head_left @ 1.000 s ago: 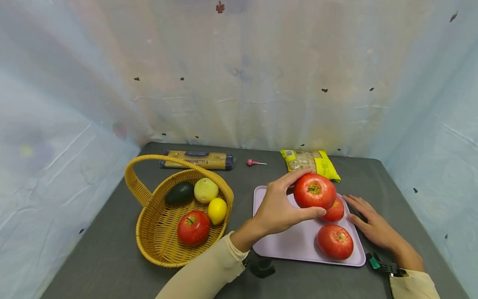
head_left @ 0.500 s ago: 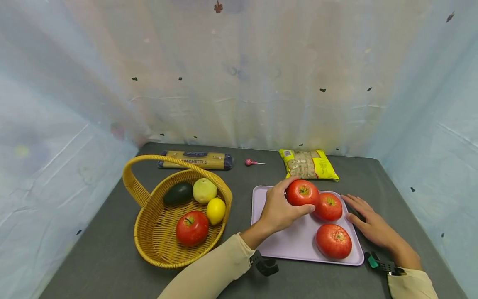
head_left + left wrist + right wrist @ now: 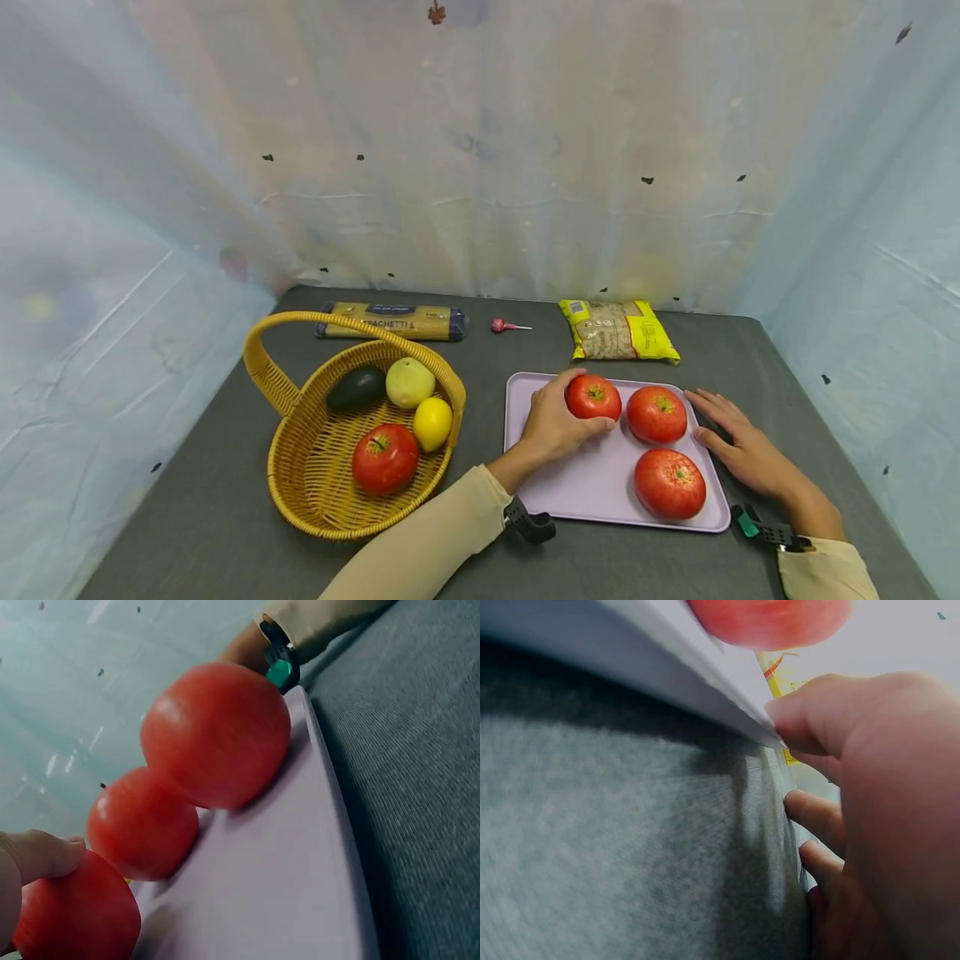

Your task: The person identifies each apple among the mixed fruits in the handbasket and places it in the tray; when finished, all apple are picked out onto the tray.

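**Red apple in left hand's grip, over tray's 11 o'clock**

Clock = head view, 12 at far side, centred on the tray unless noted.

Left hand [image 3: 557,423]: thumb and fingers curved round the red apple [image 3: 592,397], gap between them about as wide as the fruit. Left wrist view shows a digit pressed to its skin. Can't tell if the apple's underside touches the lilac tray [image 3: 577,492].

Looks: round, glossy, bright red. Stem end faces up, yellow-green patch round a dark hollow. Left wrist view shows a plain red side, blurred.

Right hand [image 3: 742,446]: at 3 o'clock, digits spread and fairly straight, thumb against the tray's edge, fruit not in its grasp.

Also on tray: second apple [image 3: 657,414] at 1 o'clock, beside the held one; third apple [image 3: 670,483] at 4, paler flecks on top.

Wicker basket [image 3: 337,496] at 9 o'clock, handle at its own 11. Inside, by the basket's clock: dark green fruit [image 3: 356,389] at 12, pale green fruit [image 3: 410,382] at 1, lemon [image 3: 432,423] at 2, another red apple [image 3: 386,458] at 4.

Beyond: spaghetti pack [image 3: 390,321] at 10, lollipop [image 3: 498,325] at 11, yellow bag [image 3: 618,330] at 12.
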Available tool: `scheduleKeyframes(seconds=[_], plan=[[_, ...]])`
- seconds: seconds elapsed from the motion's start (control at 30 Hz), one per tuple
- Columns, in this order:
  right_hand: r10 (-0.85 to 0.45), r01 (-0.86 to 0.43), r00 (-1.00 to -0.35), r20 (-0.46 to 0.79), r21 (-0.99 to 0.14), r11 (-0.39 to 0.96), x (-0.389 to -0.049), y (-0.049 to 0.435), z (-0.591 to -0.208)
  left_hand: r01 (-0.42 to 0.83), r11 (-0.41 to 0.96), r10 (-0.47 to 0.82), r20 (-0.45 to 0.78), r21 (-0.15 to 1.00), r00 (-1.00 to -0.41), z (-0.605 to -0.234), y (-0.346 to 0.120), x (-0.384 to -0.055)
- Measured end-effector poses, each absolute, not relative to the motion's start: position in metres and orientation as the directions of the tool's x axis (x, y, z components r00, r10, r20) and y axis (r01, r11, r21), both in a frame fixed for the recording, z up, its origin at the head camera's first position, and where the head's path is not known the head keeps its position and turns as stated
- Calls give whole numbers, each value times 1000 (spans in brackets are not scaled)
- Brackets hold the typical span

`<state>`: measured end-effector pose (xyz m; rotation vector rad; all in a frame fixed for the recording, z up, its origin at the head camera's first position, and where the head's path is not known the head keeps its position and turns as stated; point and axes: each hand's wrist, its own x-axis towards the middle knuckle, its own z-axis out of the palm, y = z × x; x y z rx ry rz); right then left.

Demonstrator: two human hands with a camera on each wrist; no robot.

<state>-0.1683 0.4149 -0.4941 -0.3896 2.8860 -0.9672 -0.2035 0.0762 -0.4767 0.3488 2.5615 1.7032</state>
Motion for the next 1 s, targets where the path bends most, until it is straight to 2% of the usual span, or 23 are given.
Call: scheduleKeyframes(seconds=[0.6, 0.87, 1.0], plan=[[-257, -215, -966, 15, -592, 777, -167, 416, -495, 162, 414, 233, 68, 896, -970, -484, 77, -204], [-268, -236, -963, 35, -593, 770, -167, 415, -497, 109, 373, 174, 45, 921, -984, -453, 70, -184], [-275, -245, -960, 42, -599, 763, -167, 415, -497, 184, 318, 244, 107, 930, -964, -427, 55, -160]])
